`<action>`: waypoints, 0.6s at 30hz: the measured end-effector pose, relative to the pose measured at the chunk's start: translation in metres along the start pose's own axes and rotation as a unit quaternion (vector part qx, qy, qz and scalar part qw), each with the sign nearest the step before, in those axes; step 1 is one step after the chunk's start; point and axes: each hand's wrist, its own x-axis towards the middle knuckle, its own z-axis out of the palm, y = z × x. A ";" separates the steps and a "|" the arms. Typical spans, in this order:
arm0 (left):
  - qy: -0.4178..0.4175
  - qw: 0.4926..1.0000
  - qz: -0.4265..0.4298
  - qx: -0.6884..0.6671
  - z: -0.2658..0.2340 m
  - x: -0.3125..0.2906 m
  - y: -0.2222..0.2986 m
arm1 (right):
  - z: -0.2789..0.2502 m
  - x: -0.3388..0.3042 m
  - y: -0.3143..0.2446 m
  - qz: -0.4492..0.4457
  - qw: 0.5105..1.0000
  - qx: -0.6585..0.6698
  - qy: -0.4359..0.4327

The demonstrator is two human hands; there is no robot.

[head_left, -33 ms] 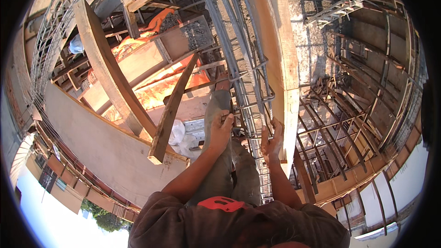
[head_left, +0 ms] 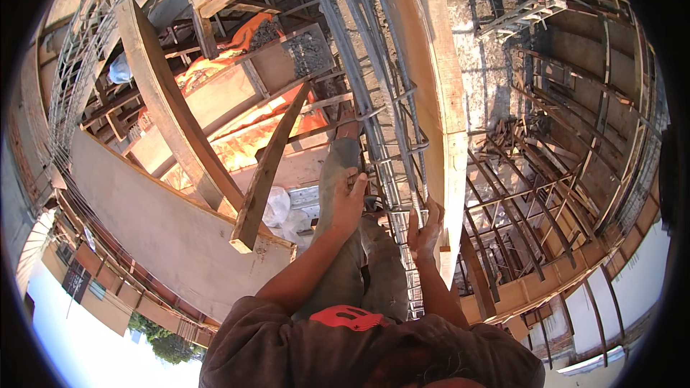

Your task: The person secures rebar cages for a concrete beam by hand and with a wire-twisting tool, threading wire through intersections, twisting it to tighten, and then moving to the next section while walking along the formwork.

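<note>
A long cage of grey steel reinforcing bars (head_left: 374,82), tied with square stirrups, runs away from me beside a tall timber formwork board (head_left: 451,93). My left hand (head_left: 348,205) rests at my trouser leg (head_left: 336,169), just left of the cage, with thumb and finger apart and no held thing visible. Close to it, a small dark object (head_left: 374,205) is too unclear to name. My right hand (head_left: 425,233) is raised at the near end of a bar (head_left: 415,151), beside the board. Its thumb and fingers stand apart around the bar's end; whether they touch it is unclear.
A loose timber piece (head_left: 269,172) slants up at my left, near a thick beam (head_left: 172,104) and a wide panel (head_left: 158,223). Clear plastic (head_left: 282,215) lies below my left arm. Orange sheeting (head_left: 237,151) lies beyond. At right, dark bars (head_left: 517,219) span a deep drop.
My right hand has shifted slightly toward me along the bar, and its fingers look more spread. My left hand stays almost where it was.
</note>
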 end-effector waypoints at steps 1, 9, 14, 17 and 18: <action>0.041 0.998 0.017 0.045 0.013 -0.005 -0.004 | -0.003 -0.044 0.036 0.004 0.999 -0.033 0.000; -0.098 0.987 0.007 -0.128 0.030 0.039 -0.147 | 0.001 -0.237 0.183 0.139 0.983 -0.116 -0.016; -0.148 0.988 -0.043 -0.024 0.028 0.022 -0.136 | 0.020 -0.257 0.220 0.220 0.968 -0.085 0.091; -0.140 0.988 -0.063 -0.032 0.030 0.013 -0.124 | -0.005 -0.214 0.171 0.190 0.950 -0.221 0.110; -0.184 0.980 -0.070 -0.032 0.024 0.021 -0.129 | -0.006 -0.208 0.174 0.230 0.949 -0.203 0.076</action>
